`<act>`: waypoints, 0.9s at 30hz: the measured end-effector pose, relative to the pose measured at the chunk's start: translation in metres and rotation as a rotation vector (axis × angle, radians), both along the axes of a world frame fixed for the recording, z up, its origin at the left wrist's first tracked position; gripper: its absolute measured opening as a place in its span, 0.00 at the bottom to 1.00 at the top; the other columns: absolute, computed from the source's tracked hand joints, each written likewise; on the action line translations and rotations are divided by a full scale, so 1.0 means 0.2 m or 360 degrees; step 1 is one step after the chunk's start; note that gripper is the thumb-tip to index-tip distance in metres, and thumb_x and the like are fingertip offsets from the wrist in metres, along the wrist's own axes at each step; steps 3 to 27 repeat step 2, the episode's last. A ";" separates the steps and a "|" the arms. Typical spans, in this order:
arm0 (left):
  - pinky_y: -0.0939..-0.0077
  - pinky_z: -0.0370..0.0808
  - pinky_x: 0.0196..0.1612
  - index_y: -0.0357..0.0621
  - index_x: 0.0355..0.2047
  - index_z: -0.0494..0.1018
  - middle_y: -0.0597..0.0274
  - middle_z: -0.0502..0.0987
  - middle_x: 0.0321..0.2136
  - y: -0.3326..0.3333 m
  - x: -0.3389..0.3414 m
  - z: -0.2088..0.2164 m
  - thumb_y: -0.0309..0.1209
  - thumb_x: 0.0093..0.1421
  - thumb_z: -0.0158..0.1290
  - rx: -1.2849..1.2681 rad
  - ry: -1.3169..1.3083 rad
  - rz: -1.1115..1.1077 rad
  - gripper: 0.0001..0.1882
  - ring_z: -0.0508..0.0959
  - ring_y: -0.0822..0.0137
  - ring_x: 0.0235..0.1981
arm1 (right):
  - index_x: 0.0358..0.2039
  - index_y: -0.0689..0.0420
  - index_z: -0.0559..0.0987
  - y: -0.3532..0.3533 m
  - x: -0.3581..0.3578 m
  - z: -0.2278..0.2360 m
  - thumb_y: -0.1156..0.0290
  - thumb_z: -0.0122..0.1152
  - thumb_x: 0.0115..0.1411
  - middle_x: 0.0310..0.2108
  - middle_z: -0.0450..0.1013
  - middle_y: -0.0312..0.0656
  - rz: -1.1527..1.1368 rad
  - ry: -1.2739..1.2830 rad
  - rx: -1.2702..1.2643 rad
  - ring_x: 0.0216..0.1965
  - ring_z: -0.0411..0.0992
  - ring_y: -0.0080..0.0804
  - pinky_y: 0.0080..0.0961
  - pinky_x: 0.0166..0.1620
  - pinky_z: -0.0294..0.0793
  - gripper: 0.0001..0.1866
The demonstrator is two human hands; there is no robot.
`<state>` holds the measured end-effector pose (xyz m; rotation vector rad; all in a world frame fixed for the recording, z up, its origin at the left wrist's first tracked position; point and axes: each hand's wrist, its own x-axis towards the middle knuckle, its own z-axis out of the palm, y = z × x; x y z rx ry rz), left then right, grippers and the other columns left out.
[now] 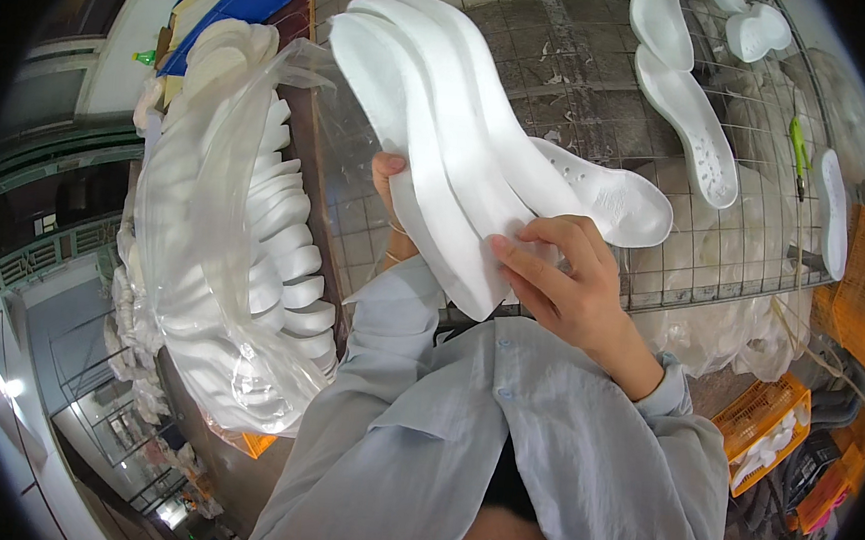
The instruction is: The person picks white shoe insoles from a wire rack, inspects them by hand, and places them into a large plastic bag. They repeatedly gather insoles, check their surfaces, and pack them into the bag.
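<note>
Several white foam shoe insoles (447,141) lie fanned together in a stack, raised over the wire grid in front of my chest. My left hand (390,182) grips the stack from its left side; only the thumb and part of the hand show, and the other fingers are hidden underneath. At the near right edge, my right hand (574,285) pinches the heel end of the insoles between thumb and fingers. Beyond that hand, a single perforated insole (613,197) sticks out to the right, partly covered by the stack.
A wire grid rack (567,69) spans the front. More perforated insoles (701,133) rest on its right, near green snips (799,155). On the left, a clear plastic bag (211,214) holds many white insoles. An orange basket (768,424) with white pieces stands low right.
</note>
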<state>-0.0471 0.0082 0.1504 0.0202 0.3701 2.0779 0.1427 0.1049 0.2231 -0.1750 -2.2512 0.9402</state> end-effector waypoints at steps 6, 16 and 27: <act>0.57 0.77 0.47 0.39 0.61 0.56 0.42 0.71 0.47 -0.03 -0.03 -0.02 0.48 0.41 0.47 0.0240 -0.0013 -0.0066 0.45 0.76 0.46 0.44 | 0.38 0.52 0.80 -0.07 0.00 -0.01 0.76 0.68 0.39 0.35 0.73 0.39 -0.0112 0.0049 -0.0014 0.33 0.71 0.36 0.31 0.35 0.69 0.20; 0.57 0.77 0.47 0.39 0.61 0.56 0.42 0.71 0.47 -0.03 -0.03 -0.02 0.48 0.41 0.47 0.0240 -0.0013 -0.0066 0.45 0.76 0.46 0.44 | 0.38 0.52 0.80 -0.07 0.00 -0.01 0.76 0.68 0.39 0.35 0.73 0.39 -0.0112 0.0049 -0.0014 0.33 0.71 0.36 0.31 0.35 0.69 0.20; 0.57 0.77 0.47 0.39 0.61 0.56 0.42 0.71 0.47 -0.03 -0.03 -0.02 0.48 0.41 0.47 0.0240 -0.0013 -0.0066 0.45 0.76 0.46 0.44 | 0.38 0.52 0.80 -0.07 0.00 -0.01 0.76 0.68 0.39 0.35 0.73 0.39 -0.0112 0.0049 -0.0014 0.33 0.71 0.36 0.31 0.35 0.69 0.20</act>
